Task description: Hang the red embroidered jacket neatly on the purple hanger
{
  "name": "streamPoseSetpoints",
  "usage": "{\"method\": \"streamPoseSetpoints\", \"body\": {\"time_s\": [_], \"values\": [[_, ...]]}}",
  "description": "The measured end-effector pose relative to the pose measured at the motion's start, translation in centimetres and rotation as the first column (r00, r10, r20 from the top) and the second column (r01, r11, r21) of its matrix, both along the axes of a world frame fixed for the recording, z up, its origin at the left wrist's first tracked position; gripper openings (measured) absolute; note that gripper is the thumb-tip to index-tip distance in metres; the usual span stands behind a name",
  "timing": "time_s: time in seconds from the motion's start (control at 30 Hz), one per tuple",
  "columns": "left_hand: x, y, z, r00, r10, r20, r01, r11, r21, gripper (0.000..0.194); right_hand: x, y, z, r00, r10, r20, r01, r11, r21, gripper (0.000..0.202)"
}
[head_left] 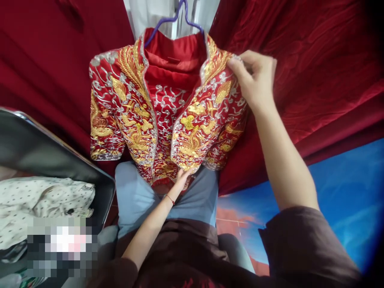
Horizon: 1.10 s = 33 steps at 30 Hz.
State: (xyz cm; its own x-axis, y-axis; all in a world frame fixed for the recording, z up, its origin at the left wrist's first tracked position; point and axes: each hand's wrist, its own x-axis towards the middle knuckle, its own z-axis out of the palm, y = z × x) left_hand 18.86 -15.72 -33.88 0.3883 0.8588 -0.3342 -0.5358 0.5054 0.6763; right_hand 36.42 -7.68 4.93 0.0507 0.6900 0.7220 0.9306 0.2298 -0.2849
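Observation:
A red jacket [135, 120] with heavy gold and silver embroidery hangs open-fronted on a purple hanger [168, 20] in front of me. My right hand [255, 80] pinches the jacket's shoulder at the upper right. My left hand [181, 178] grips the bottom hem of the jacket's right front panel, just above my lap. A red string bracelet [169, 199] circles my left wrist.
Red velvet drapery [315, 72] fills the background on both sides. An open dark suitcase [45, 148] at the left holds a white dotted cloth [42, 196]. A blue printed surface [345, 200] lies at the right. My grey trousers [135, 196] are below the jacket.

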Motion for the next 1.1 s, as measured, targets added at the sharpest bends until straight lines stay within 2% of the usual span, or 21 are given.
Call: {"method": "streamPoseSetpoints", "body": {"time_s": [0.1, 0.2, 0.27, 0.37, 0.43, 0.47, 0.53, 0.67, 0.73, 0.87, 0.97, 1.03, 1.1], "values": [[-3.6, 1.2, -0.7, 0.996, 0.089, -0.025, -0.09, 0.996, -0.024, 0.05, -0.4, 0.1, -0.3, 1.0, -0.014, 0.019, 0.014, 1.0, 0.016, 0.053], [-5.5, 2.8, -0.9, 0.988, 0.151, -0.034, -0.154, 0.984, -0.089, 0.043, -1.4, -0.9, -2.4, 0.999, -0.045, 0.026, 0.045, 0.999, 0.016, 0.049], [-5.1, 3.0, -0.8, 0.993, 0.114, -0.014, -0.114, 0.985, -0.132, 0.034, -1.7, -2.2, -5.0, 0.996, -0.094, -0.011, 0.094, 0.995, 0.041, 0.051], [-2.8, 1.6, -0.2, 0.999, -0.032, 0.039, 0.038, 0.987, -0.157, 0.031, -0.9, -4.3, -9.0, 0.983, -0.149, -0.111, 0.159, 0.984, 0.087, 0.055], [-1.4, 0.2, 0.2, 0.993, -0.103, 0.056, 0.111, 0.98, -0.165, 0.027, -0.1, -5.7, -10.5, 0.964, -0.21, -0.161, 0.222, 0.973, 0.067, 0.053], [-0.9, -0.4, 0.4, 0.991, -0.119, 0.059, 0.128, 0.977, -0.168, 0.024, 0.3, -6.4, -10.6, 0.954, -0.248, -0.168, 0.259, 0.964, 0.05, 0.052], [-0.8, -1.2, 0.6, 0.99, -0.123, 0.062, 0.132, 0.976, -0.171, 0.021, 0.6, -7.8, -9.8, 0.931, -0.329, -0.158, 0.339, 0.94, 0.041, 0.05], [-2.9, -0.9, 0.4, 0.992, -0.106, 0.066, 0.116, 0.977, -0.176, 0.023, -0.2, -10.4, -6.7, 0.9, -0.399, -0.173, 0.427, 0.887, 0.176, 0.047], [-4.0, -0.3, 0.0, 0.995, -0.079, 0.059, 0.089, 0.979, -0.186, 0.02, -0.8, -11.2, -6.2, 0.903, -0.392, -0.176, 0.424, 0.88, 0.215, 0.047], [-4.5, 0.3, -0.8, 0.998, -0.004, 0.059, 0.015, 0.982, -0.189, 0.019, -1.2, -11.2, -8.2, 0.921, -0.361, -0.148, 0.375, 0.923, 0.081, 0.048], [-3.8, 0.7, -1.4, 0.997, 0.023, 0.078, -0.007, 0.981, -0.195, 0.023, -1.1, -10.8, -9.8, 0.903, -0.399, -0.16, 0.413, 0.908, 0.069, 0.044], [-3.2, 1.4, -1.7, 0.994, 0.041, 0.097, -0.02, 0.979, -0.205, 0.023, -0.8, -10.6, -10.2, 0.889, -0.43, -0.16, 0.445, 0.892, 0.075, 0.044], [-2.9, 2.5, -1.9, 0.992, 0.059, 0.111, -0.032, 0.973, -0.229, 0.02, -0.5, -10.3, -9.6, 0.904, -0.395, -0.166, 0.409, 0.911, 0.061, 0.044]]}}
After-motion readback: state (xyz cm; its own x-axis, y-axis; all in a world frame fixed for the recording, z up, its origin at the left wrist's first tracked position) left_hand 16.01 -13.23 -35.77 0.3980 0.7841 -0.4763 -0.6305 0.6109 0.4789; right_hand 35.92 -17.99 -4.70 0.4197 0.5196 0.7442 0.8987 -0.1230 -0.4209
